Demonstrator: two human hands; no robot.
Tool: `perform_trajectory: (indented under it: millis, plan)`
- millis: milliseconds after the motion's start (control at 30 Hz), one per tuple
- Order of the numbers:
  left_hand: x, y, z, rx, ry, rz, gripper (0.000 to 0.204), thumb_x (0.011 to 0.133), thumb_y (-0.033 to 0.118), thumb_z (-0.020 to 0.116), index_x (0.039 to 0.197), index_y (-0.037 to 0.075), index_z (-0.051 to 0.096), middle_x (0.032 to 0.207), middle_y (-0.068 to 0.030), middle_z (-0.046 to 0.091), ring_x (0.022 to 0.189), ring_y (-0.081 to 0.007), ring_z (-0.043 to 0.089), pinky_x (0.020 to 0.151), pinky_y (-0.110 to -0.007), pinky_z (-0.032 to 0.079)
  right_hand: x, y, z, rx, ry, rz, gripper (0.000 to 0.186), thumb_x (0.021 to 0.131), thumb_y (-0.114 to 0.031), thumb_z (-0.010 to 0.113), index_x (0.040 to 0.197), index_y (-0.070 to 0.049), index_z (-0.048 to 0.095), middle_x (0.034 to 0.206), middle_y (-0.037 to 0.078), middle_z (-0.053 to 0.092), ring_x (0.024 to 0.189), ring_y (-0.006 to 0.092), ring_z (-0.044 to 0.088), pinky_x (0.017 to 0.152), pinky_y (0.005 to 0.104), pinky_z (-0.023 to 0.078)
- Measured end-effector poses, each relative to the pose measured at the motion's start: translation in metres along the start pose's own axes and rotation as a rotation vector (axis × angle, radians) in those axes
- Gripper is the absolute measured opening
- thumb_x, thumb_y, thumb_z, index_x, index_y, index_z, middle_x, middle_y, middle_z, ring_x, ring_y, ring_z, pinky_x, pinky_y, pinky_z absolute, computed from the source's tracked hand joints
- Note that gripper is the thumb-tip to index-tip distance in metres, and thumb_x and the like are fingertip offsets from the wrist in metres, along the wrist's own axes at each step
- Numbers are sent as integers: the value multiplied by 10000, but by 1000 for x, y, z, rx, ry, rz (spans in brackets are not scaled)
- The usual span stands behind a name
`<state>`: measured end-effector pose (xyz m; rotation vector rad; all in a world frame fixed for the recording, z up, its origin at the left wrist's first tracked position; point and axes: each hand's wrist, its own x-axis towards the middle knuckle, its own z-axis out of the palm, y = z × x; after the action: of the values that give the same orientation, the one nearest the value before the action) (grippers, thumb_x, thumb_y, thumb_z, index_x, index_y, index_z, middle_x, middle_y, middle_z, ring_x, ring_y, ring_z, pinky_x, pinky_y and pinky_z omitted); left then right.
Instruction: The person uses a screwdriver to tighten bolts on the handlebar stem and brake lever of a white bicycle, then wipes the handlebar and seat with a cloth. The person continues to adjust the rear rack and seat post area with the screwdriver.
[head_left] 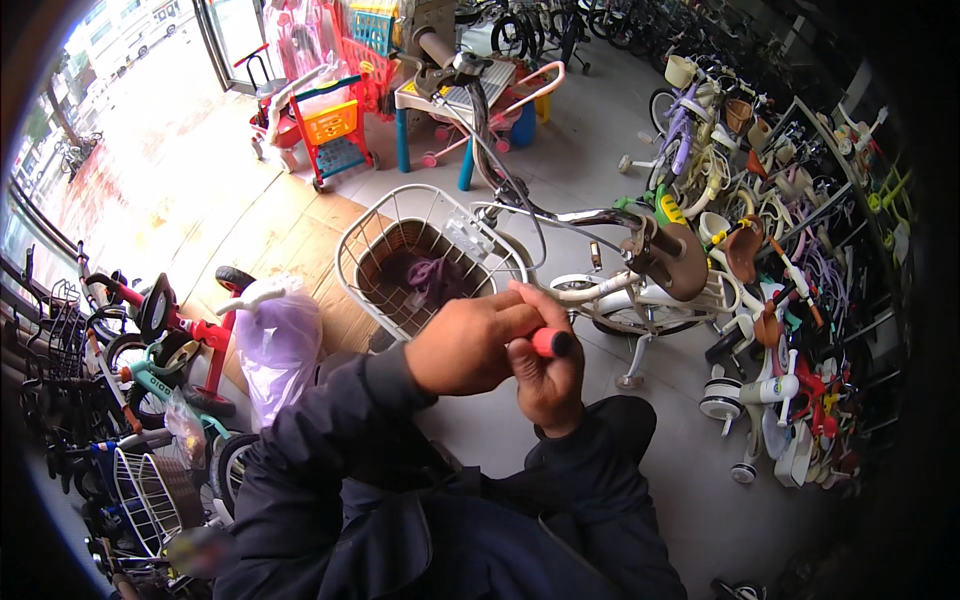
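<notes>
Gripping a red cylinder (pixel 552 343) with a dark end, the right hand (pixel 548 378) of a person in a dark jacket (pixel 300 470) meets the left hand (pixel 465 345) at the center of the frame. The right thumb and fingers close around the piece, most of which is hidden between the hands; the left fingers are curled in close beside it, though whether they hold anything cannot be told. Just above the hands, a pale wire basket (pixel 378 262) with a dark purple cloth (pixel 436 280) inside fronts a bicycle whose curved handlebar (pixel 478 110) rises toward the top of the frame. A purple plastic-wrapped bundle (pixel 278 345) sits at left beside a red tricycle (pixel 212 350), near a sheet of cardboard (pixel 250 225). Red toy carts (pixel 330 127) stand at upper left, while children's bicycles (pixel 680 140) crowd the right side.
</notes>
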<state>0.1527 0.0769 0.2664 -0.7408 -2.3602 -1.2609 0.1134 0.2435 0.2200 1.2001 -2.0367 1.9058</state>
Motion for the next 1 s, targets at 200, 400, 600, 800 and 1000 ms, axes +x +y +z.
perform_trajectory:
  millis: [200, 400, 600, 800, 1000]
  plan:
    - [-23, -8, -8, -206, 393, -335, 339, 913, 53, 701, 1243, 5, 638, 1092, -66, 694, 908, -127, 640, 759, -267, 515, 3, 2, -9, 273, 361, -9, 421, 1014, -354, 627, 1180, 32, 596, 1109, 147, 661, 892, 202, 654, 863, 342, 514]
    - [-65, -43, -40, 34, 907, -598, 298, 912, 75, 690, 1185, -27, 630, 1102, -122, 678, 953, -187, 649, 850, -290, 519, 6, 23, -39, 202, 328, 400, 203, 970, -210, 692, 976, -15, 638, 705, -28, 543, 547, 55, 479, 496, 211, 383]
    - [-101, -83, -22, 575, 909, -721, 503, 825, 86, 680, 1274, -93, 539, 1210, -237, 656, 1082, -302, 646, 972, -361, 491, 27, 87, -6, 377, 179, 692, 411, 910, -165, 727, 1266, -2, 600, 730, 0, 579, 475, 43, 434, 420, 224, 347]
    - [-102, -105, -45, -179, 863, -757, 469, 791, 26, 544, 1238, -114, 546, 1064, -167, 734, 960, -202, 679, 861, -284, 521, 26, 79, 8, 558, 174, 789, 561, 880, -98, 638, 1409, -6, 477, 789, 49, 617, 495, 83, 463, 443, 242, 376]
    - [-73, -145, -111, -419, 653, -655, 382, 785, 22, 546, 1139, -111, 607, 980, -138, 745, 843, -173, 672, 760, -271, 521, 0, 28, 30, 760, 208, 719, 448, 923, -55, 600, 1334, 14, 435, 828, 127, 656, 534, 97, 504, 460, 244, 384]
